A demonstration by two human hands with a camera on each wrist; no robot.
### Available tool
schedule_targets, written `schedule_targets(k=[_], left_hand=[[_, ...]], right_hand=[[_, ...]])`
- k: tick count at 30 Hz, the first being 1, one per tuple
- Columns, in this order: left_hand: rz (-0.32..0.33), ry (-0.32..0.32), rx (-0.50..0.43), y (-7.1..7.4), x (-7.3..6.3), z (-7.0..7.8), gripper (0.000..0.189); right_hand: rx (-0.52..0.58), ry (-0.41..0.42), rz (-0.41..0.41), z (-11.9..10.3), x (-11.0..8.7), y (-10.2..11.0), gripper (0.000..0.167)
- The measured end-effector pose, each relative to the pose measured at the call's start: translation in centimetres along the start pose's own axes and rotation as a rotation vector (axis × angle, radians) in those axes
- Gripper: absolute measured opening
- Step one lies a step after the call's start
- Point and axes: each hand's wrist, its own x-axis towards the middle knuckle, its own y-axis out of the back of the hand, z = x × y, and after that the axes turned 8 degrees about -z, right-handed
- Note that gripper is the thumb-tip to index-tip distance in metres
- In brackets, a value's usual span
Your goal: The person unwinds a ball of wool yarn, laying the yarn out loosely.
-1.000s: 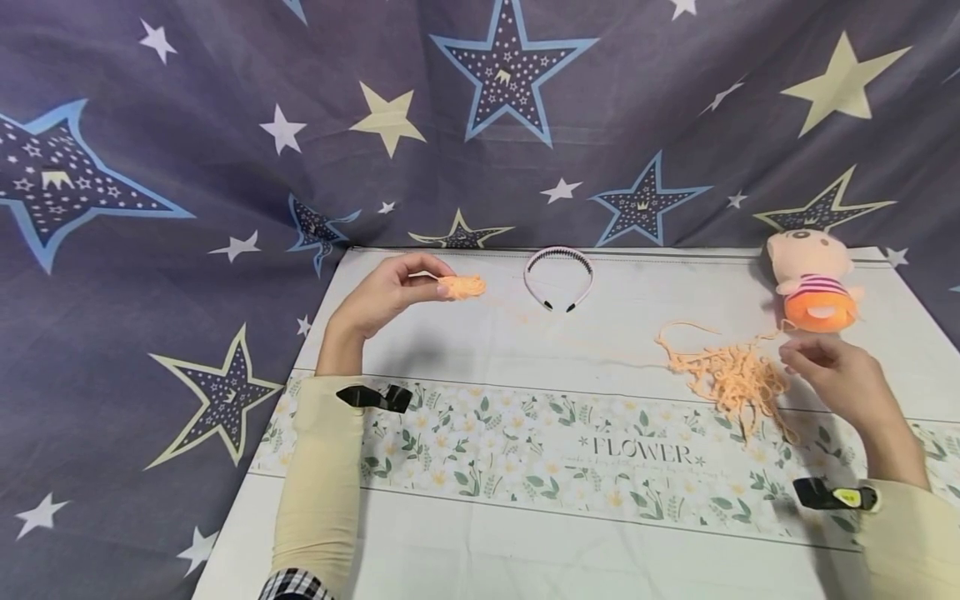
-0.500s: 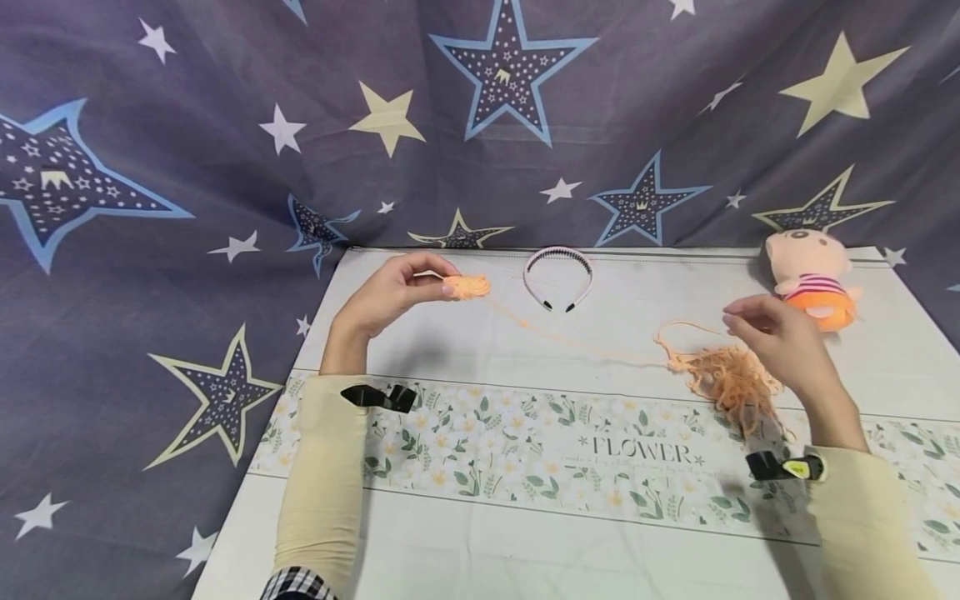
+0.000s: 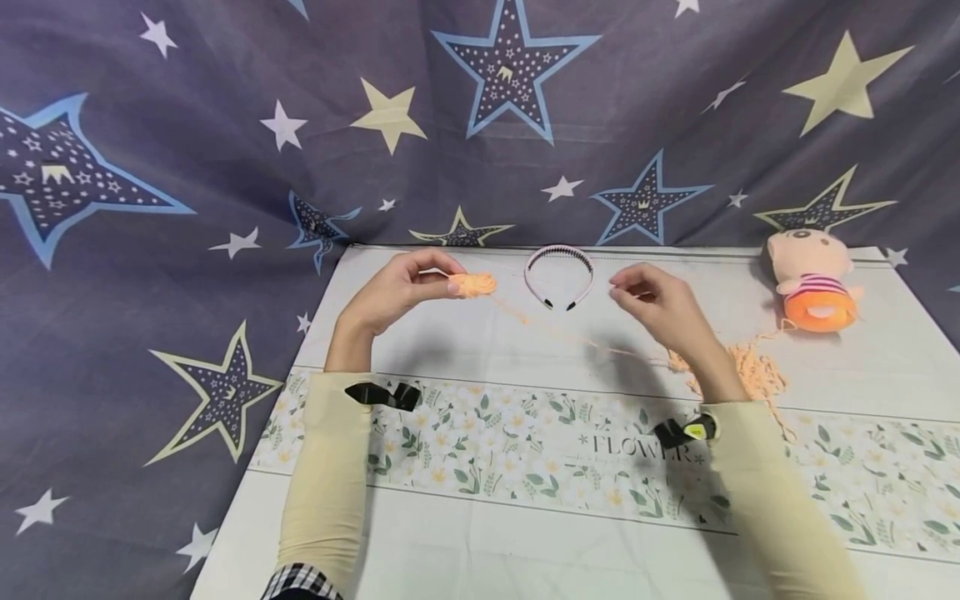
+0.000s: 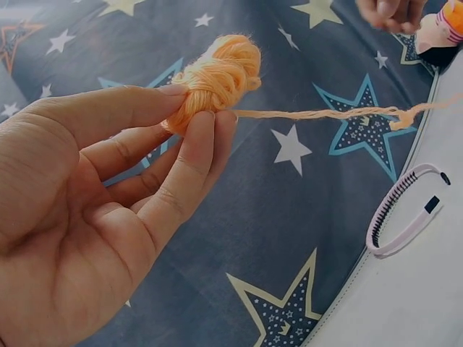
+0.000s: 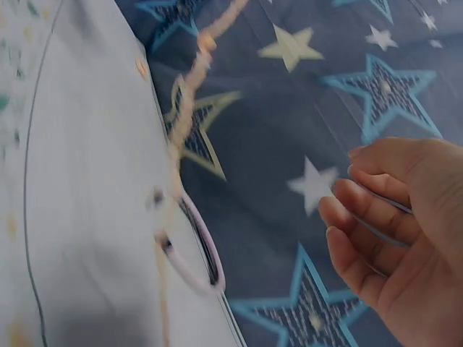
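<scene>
My left hand (image 3: 386, 296) pinches a small wound bundle of orange yarn (image 3: 477, 285) between thumb and fingertips, held up over the table's left side. The left wrist view shows the bundle (image 4: 224, 69) closely, with a yarn strand (image 4: 311, 114) running off it to a knot. That strand slopes down to a loose yarn pile (image 3: 757, 371) on the table, partly covered by my right forearm. Right of the headband, my right hand (image 3: 663, 308) is raised with loosely bent fingers. Nothing shows between those fingers in the right wrist view, where the strand (image 5: 188, 108) passes apart from them.
A pale pink headband (image 3: 561, 250) with dark teeth lies at the table's back edge. At the back right lies a plush doll (image 3: 813, 283) in orange and stripes. A star-patterned curtain (image 3: 225, 167) hangs behind the white table cover (image 3: 525, 542).
My right hand has swept left from beside the doll, across the yarn pile, to near the headband. My left hand has shifted slightly right, still pinching the yarn bundle.
</scene>
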Motion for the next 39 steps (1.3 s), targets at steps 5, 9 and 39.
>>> schedule_targets(k=[5,9,39], left_hand=[[-0.016,-0.006,-0.004,0.0,0.2,0.0,0.019],[-0.016,-0.007,-0.012,-0.1,0.3,0.0,0.018],[0.010,0.015,0.022,0.3,0.0,-0.2,0.019]], right_hand=[[0.073,0.045,-0.077,-2.0,1.7,-3.1,0.021],[0.118,0.070,-0.136,-3.3,2.7,-5.5,0.025],[0.311,0.240,0.175,-7.3,1.4,-3.2,0.010]])
